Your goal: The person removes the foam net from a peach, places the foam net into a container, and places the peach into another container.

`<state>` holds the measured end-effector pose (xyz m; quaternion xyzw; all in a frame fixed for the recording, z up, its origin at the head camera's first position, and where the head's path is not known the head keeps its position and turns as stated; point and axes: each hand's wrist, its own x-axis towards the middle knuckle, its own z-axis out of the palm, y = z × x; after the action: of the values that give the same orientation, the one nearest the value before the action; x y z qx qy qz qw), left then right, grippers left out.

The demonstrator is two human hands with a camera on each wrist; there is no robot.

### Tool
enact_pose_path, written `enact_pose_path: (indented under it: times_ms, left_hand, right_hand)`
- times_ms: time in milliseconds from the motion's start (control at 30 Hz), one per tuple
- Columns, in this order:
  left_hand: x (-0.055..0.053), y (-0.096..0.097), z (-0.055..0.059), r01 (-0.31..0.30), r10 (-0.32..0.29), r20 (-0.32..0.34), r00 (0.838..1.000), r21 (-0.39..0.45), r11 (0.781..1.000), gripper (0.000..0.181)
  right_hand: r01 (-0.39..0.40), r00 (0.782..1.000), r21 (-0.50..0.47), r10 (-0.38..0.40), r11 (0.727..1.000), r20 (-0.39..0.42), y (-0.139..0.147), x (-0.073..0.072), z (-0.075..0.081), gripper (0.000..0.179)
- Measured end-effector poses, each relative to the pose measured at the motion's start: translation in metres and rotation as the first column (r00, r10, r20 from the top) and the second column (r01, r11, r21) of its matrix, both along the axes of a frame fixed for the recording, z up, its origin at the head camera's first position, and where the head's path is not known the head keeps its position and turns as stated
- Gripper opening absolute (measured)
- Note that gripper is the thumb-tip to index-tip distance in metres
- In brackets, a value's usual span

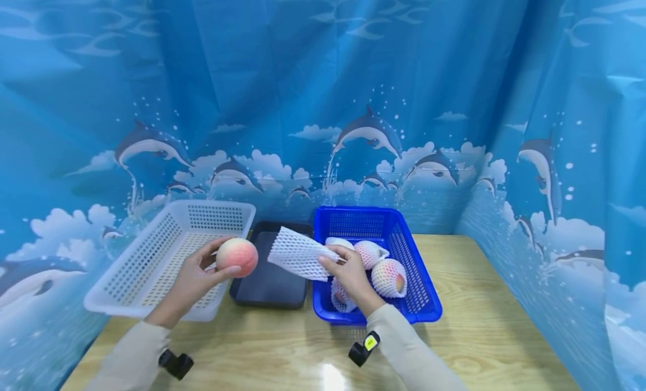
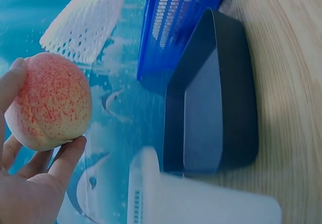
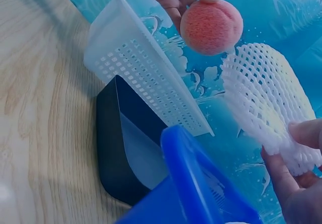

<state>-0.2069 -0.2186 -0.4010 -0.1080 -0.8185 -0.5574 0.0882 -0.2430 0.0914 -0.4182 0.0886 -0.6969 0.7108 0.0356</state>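
In the head view my left hand (image 1: 194, 276) grips a bare pink-and-cream peach (image 1: 238, 257) above the right side of the white basket. The left wrist view shows thumb and fingers round the peach (image 2: 53, 101). My right hand (image 1: 352, 272) pinches one end of a white foam net sleeve (image 1: 301, 255), whose other end points left over the dark tray (image 1: 271, 293). The sleeve (image 3: 266, 93) looks hollow and flattened in the right wrist view, apart from the peach. Beneath the right hand, several peaches in foam nets (image 1: 388, 277) lie in the blue basket (image 1: 426, 293); the hand partly hides them.
The white basket (image 1: 131, 276) stands at the left, the dark tray between it and the blue basket. All three rest on a wooden table (image 1: 479, 323). A blue curtain with dolphins (image 1: 323, 99) hangs behind and along the sides.
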Motion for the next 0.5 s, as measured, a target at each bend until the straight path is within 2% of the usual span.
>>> enact_pose_path:
  times_ms: [167,333,500]
  left_hand:
    - [0.004,-0.016,-0.002,-0.052,0.053,0.072,0.996,-0.024,0.998,0.075]
    - [0.009,-0.03,-0.004,-0.096,0.1,0.106,0.989,-0.039,0.995,0.076]
    - [0.011,-0.045,-0.007,-0.143,0.156,0.147,0.977,-0.094,0.985,0.08]
  right_hand:
    - [0.002,0.999,-0.014,-0.002,1.0,0.044,-0.007,-0.003,-0.001,0.029]
    - [0.006,0.996,-0.066,0.0,0.998,0.085,-0.019,-0.009,-0.002,0.031]
    - [-0.011,0.995,-0.086,0.019,0.996,0.095,-0.033,-0.014,0.002,0.031]
